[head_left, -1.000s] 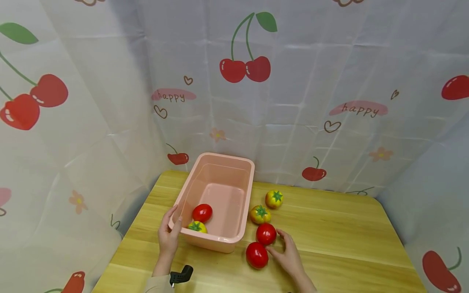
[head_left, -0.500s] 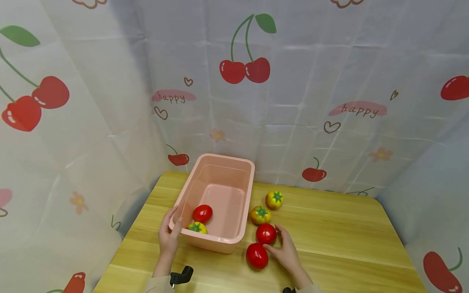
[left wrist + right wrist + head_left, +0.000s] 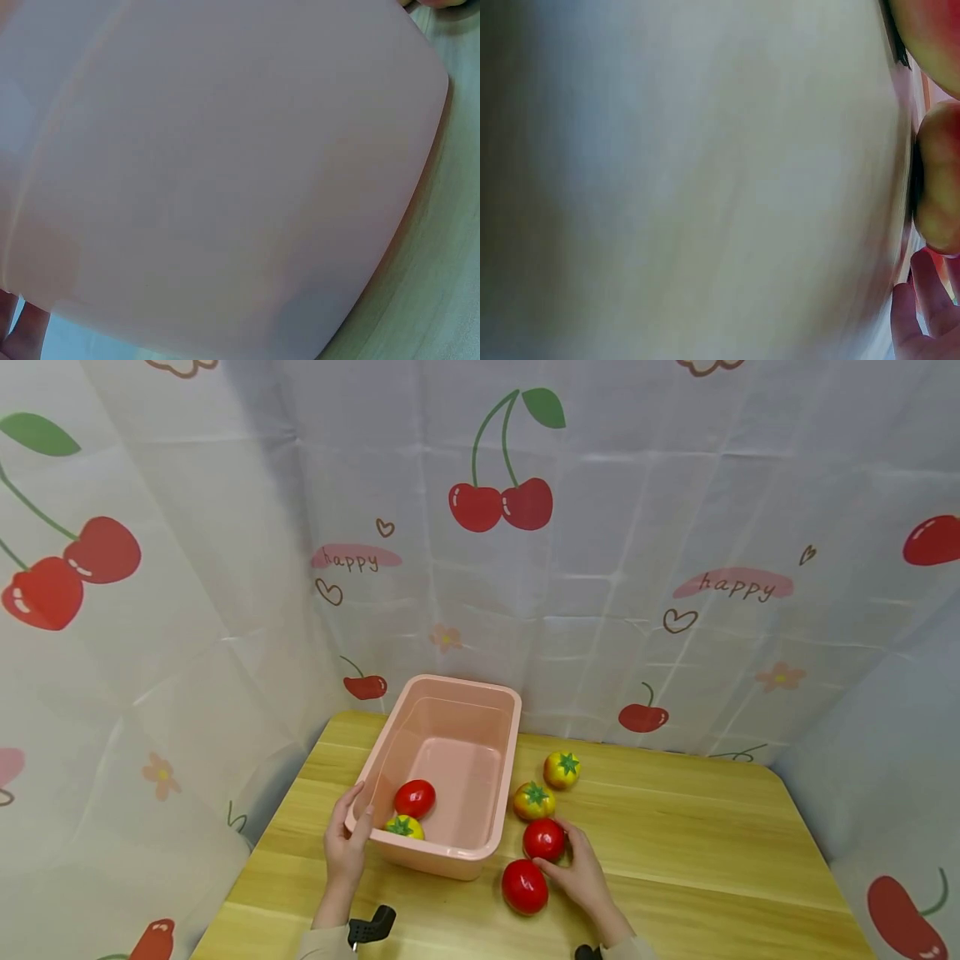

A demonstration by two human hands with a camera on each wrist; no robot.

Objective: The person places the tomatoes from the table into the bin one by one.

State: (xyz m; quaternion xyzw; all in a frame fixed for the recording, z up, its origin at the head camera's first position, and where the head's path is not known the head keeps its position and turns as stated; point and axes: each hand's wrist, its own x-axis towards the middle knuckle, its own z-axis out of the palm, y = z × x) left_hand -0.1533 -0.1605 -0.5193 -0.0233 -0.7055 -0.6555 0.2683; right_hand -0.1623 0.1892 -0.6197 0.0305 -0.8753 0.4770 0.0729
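My left hand grips the near left corner of a pink plastic bin, its thumb over the rim. In the left wrist view the bin's wall fills most of the picture. Inside lie a glossy red round fruit and a yellow one with a green leafy top. To the bin's right, my right hand holds a red fruit between thumb and fingers, on the table. Just nearer sits another red fruit. In the right wrist view, fingertips show beside a red-and-yellow fruit.
Two yellow fruits with green tops, a nearer one and a farther one, sit beyond the held red fruit. Everything stands on a wooden table. A white cherry-print curtain hangs behind and at both sides.
My right hand has moved slightly left and closed in around the farther red fruit. The nearer red fruit has shifted very slightly. The left hand and bin have stayed put.
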